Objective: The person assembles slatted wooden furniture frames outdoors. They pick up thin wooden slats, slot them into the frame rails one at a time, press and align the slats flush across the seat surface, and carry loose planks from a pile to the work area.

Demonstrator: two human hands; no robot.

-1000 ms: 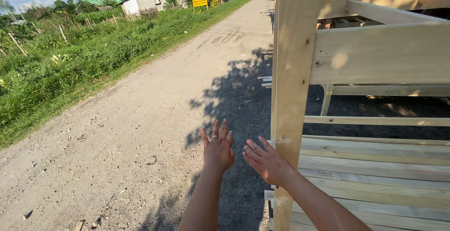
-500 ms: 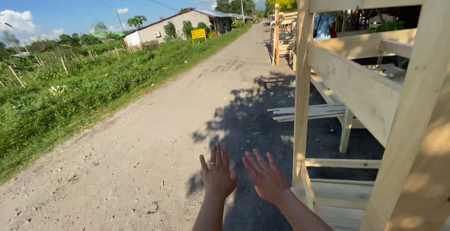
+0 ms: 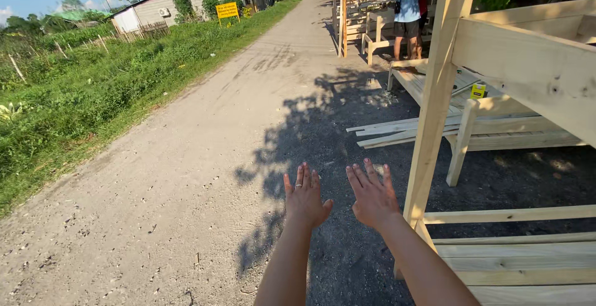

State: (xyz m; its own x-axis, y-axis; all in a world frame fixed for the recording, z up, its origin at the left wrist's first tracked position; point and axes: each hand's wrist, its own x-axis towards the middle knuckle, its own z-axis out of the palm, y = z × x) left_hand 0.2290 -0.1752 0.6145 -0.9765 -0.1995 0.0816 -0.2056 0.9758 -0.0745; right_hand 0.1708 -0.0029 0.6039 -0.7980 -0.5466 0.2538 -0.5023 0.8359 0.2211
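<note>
Both hands, left point(image 3: 305, 198) and right point(image 3: 372, 195), stretch forward, palms down, fingers spread.

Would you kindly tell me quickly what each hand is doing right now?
Left hand: open, fingers spread, holding nothing.
Right hand: open, holding nothing, close beside the wooden post but not touching it.

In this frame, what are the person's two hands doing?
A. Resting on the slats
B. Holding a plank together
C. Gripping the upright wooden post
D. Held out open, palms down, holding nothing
D: the left hand and right hand are spread open in the air, with the wooden post untouched beside the right one.
</note>
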